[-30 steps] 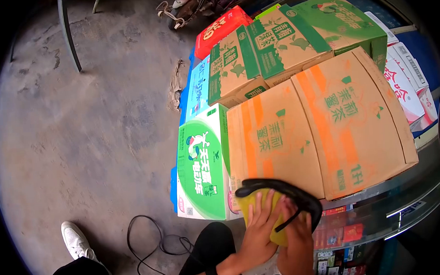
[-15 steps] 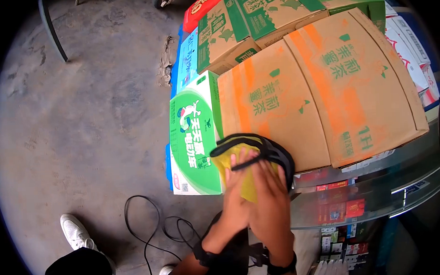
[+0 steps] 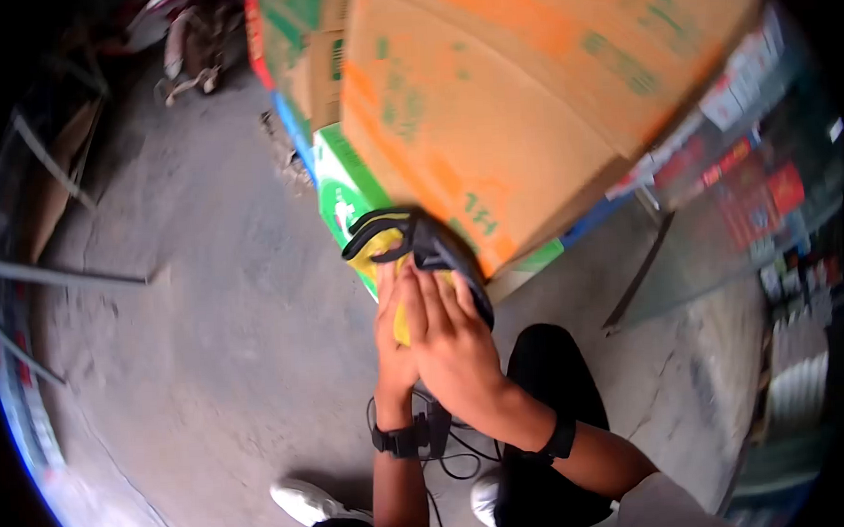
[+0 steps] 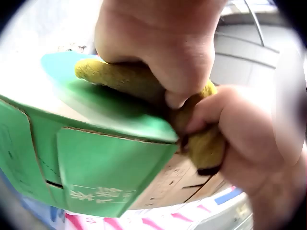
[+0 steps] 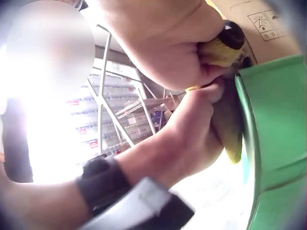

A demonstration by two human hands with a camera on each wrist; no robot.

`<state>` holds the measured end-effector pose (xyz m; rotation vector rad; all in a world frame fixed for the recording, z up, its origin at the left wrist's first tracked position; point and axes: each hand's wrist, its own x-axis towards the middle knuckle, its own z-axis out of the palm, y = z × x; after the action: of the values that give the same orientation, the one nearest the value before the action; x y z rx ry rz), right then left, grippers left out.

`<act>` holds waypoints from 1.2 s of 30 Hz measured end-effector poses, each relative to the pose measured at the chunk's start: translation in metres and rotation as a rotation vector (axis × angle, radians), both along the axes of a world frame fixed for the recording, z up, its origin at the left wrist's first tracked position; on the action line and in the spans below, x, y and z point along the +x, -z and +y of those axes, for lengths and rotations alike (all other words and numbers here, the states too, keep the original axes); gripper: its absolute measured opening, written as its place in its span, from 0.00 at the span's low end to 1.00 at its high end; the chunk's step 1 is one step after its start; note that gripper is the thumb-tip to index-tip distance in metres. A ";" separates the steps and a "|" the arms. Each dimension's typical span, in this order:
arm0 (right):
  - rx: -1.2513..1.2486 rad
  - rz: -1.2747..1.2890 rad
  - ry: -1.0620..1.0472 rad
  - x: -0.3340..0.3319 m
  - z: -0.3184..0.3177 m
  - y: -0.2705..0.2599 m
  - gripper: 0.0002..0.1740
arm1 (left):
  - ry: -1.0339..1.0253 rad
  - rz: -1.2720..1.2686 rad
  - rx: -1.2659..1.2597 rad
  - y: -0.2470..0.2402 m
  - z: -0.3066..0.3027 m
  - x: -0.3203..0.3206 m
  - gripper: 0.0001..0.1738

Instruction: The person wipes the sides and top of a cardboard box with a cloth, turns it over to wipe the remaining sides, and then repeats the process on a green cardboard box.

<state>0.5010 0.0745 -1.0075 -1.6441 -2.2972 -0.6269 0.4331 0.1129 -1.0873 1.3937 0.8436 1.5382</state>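
Observation:
A yellow cloth with black edging [image 3: 382, 244] lies bunched against the front corner of the stacked cartons. My left hand [image 3: 394, 345] and right hand [image 3: 452, 342] hold it side by side, fingers over the top and overlapping. In the left wrist view, the left thumb presses the cloth [image 4: 115, 77] from below the palm, and the right hand [image 4: 254, 132] pinches its other end. Just beside the cloth are a green-and-white carton [image 3: 348, 177] and a large brown carton [image 3: 435, 140] with orange bands and green print.
Behind stand more cartons, partly cut off. To the right is a glass counter [image 3: 685, 252] with small packets in it. A black cable [image 3: 464, 466] lies on the concrete floor [image 3: 206, 273] by the white shoes [image 3: 305, 502]. Metal legs [image 3: 64, 272] stand at the left.
The head view has turned, and the cartons now appear tilted and nearer the top. Both hands have shifted left in view with the cloth, still holding it by the carton corner.

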 end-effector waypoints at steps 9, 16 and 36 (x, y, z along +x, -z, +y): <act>-0.237 0.125 -0.276 0.067 -0.042 -0.037 0.29 | -0.149 0.580 0.267 -0.037 -0.050 -0.006 0.24; -0.327 0.388 -0.708 0.154 -0.008 -0.034 0.22 | -0.368 1.019 0.184 -0.068 -0.090 0.048 0.31; -0.082 0.440 -0.432 0.164 -0.018 -0.008 0.19 | 0.024 1.323 0.393 -0.078 -0.074 0.057 0.37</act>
<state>0.6651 0.0561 -0.9991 -1.1116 -2.2487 -0.0649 0.4905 0.0393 -1.0092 2.7412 1.2577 0.5889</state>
